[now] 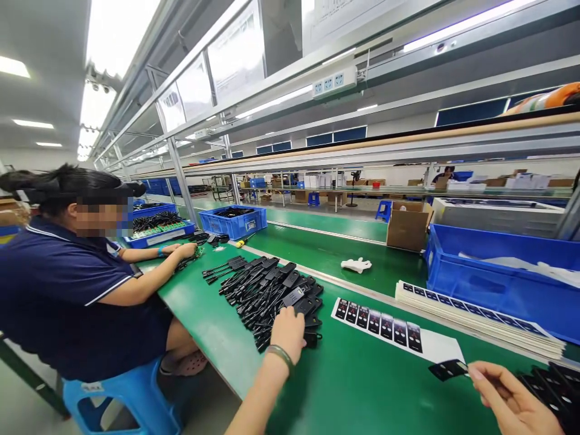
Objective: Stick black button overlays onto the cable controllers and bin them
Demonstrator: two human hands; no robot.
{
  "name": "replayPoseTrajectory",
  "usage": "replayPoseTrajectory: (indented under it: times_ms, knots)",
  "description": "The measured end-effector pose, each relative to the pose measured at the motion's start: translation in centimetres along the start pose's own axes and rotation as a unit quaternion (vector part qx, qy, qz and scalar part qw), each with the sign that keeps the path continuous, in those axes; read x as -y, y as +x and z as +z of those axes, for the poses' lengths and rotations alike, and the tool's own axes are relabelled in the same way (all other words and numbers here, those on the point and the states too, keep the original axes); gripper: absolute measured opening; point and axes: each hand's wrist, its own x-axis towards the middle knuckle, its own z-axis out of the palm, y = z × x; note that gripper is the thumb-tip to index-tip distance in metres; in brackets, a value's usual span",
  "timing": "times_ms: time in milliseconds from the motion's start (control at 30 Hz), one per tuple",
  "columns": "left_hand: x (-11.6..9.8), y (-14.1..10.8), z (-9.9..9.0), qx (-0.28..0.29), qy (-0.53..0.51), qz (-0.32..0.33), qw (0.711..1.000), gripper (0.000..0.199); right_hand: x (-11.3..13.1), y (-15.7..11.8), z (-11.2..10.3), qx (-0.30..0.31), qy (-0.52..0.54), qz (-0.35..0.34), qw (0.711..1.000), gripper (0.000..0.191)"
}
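My left hand (287, 333), with a bracelet at the wrist, rests at the near right edge of a pile of black plastic modules with short cables (267, 287). Its fingers curl down over a black module (312, 339), and the fingertips are partly hidden. At the lower right, my right hand (512, 393) pinches a black sticker label (447, 369) by its end, between thumb and forefinger. Left of that label lies a white backing sheet (438, 349) bearing a row of several similar black labels. More black modules (550, 389) sit partly behind my right hand.
A stack of label sheets (480, 320) lies before a blue bin (493, 257). A white glove (356, 264) rests on the green bench. To the left, a co-worker (81, 284) on a blue stool (120, 399) handles parts near blue trays (233, 222). A metal frame runs overhead.
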Motion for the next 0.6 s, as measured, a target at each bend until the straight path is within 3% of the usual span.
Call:
replayPoseTrajectory:
  times_ms: [67,167,267,400,600]
  knots:
    - [2.2,-0.3,0.1,-0.017,-0.01,-0.011,1.0,0.028,0.4,-0.6,0.6,0.04,0.012,0.022,0.999,0.039]
    - [3.0,0.4,0.5,-0.044,-0.017,-0.03,0.998,0.026,1.8,-1.2,1.6,0.078,0.019,0.03,0.996,0.04]
    - [2.0,2.0,1.1,-0.038,-0.023,-0.042,0.998,0.029,2.7,-1.7,2.4,0.102,0.014,0.012,0.995,0.04]
    - [0.7,3.6,1.3,-0.011,-0.071,-0.062,0.995,0.027,1.9,-2.1,2.5,0.129,0.001,0.012,0.992,0.04]
    - [-2.3,3.9,-0.7,-0.019,-0.256,-0.037,0.966,0.049,2.4,-2.5,1.8,0.091,0.06,0.017,0.994,0.036]
